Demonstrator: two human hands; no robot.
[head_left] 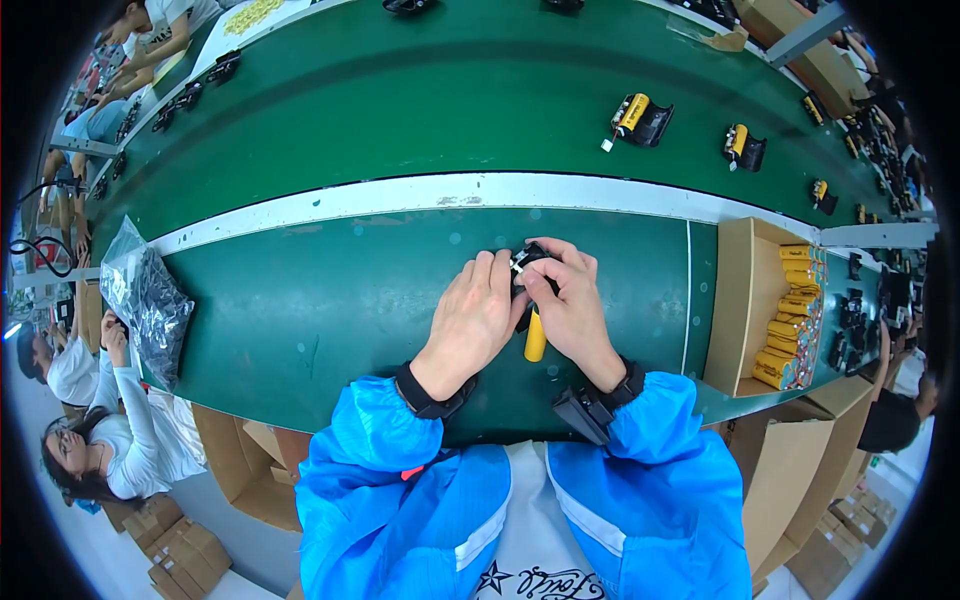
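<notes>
Both my hands meet over the green bench, around a small black plastic housing (528, 256) with a white connector on it. My left hand (472, 305) lies against the housing's left side with its fingers together. From the right, my right hand (570, 300) pinches the same housing between thumb and fingers. Just below, a yellow cylindrical battery (535, 338) sticks out between the hands. Its upper end is hidden, so I cannot tell whether it is joined to the housing. Black bands circle both wrists.
At the right stands a cardboard box (735, 310) of yellow batteries (787, 320). A clear bag of black parts (150, 300) lies left. Beyond the white rail (450, 190), a green belt (400, 110) carries black housings with batteries (640, 118). Other people sit along the left and right sides.
</notes>
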